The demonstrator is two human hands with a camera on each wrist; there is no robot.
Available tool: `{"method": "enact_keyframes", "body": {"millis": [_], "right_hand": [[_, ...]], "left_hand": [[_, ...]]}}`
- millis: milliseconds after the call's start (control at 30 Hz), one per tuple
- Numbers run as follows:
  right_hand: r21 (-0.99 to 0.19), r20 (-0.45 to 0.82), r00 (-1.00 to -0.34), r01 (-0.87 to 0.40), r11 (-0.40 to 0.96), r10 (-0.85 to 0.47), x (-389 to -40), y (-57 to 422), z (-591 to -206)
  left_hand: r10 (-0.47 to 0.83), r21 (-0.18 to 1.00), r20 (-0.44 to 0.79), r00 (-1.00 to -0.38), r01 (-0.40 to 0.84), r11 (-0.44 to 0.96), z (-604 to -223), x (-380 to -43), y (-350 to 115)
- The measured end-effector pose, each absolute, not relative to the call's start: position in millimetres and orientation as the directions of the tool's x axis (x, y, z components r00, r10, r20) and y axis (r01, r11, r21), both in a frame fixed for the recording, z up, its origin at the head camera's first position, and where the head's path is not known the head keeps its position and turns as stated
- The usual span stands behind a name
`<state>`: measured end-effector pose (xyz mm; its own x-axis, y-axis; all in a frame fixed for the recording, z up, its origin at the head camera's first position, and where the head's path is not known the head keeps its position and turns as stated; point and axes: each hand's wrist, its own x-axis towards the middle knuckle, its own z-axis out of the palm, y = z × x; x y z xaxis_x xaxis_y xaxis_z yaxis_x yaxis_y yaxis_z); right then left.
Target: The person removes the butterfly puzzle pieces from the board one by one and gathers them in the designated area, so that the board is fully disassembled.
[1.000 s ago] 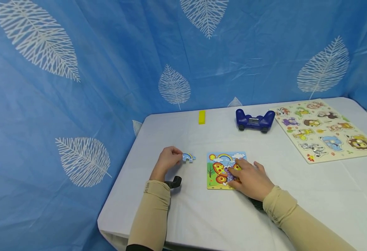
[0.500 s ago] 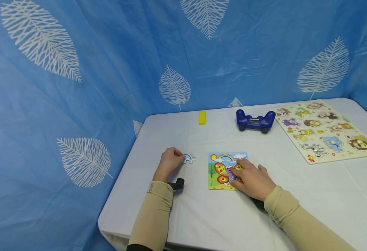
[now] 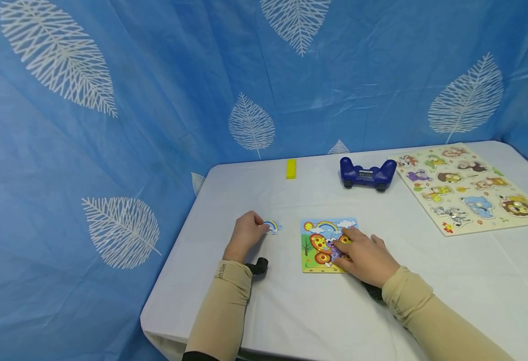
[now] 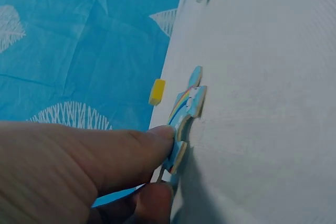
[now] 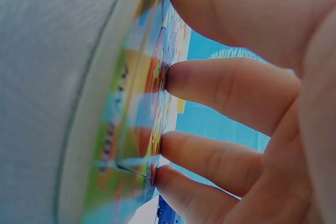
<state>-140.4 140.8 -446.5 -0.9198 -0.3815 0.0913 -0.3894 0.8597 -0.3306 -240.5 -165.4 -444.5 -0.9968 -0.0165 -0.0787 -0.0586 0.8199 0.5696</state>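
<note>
My left hand (image 3: 246,234) pinches the left end of a small rainbow puzzle piece (image 3: 273,226) between thumb and fingers, low over the white table. In the left wrist view, the thumb lies on the printed face of the piece (image 4: 182,109), while its knobbed far end points away from the hand. To the right lies a square butterfly jigsaw puzzle (image 3: 309,255) with a sun and rainbow printed along its top. My right hand (image 3: 367,256) rests spread fingertips on the puzzle's right half, covering part of a wing. The right wrist view has several fingertips touching its surface.
A yellow block (image 3: 291,169) and a dark blue game controller (image 3: 366,174) lie toward the table's back edge. At the right is a large animal peg puzzle board (image 3: 480,227). A blue leaf-patterned curtain (image 3: 164,125) hangs behind and left of the table.
My left hand has shifted slightly right, covering more of the rainbow piece. The butterfly puzzle has slid a little to the right under my right hand.
</note>
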Motion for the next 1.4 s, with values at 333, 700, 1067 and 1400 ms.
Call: {"method": "enact_keyframes", "body": {"millis": [333,700,1067,1400], "right_hand": [[-0.33,0.104,-0.916,-0.4,0.855,-0.389,-141,143,-448],[-0.329,0.116,-0.911,-0.412,0.85,-0.397,-143,146,-450],[-0.336,0.167,-0.939,-0.34,0.878,-0.3,-146,155,-445],[-0.314,0.174,-0.936,-0.348,0.883,-0.307,-147,155,-446]], "left_hand": [[0.005,0.509,-0.025,-1.0,-0.008,0.861,-444,-241,-160],[0.458,0.503,0.04,-0.888,0.414,0.759,-449,-227,-121],[0.571,0.528,-0.057,-0.819,0.461,0.713,-456,-224,-109],[0.527,0.378,-0.071,-0.847,0.466,0.8,-444,-217,-94]]}}
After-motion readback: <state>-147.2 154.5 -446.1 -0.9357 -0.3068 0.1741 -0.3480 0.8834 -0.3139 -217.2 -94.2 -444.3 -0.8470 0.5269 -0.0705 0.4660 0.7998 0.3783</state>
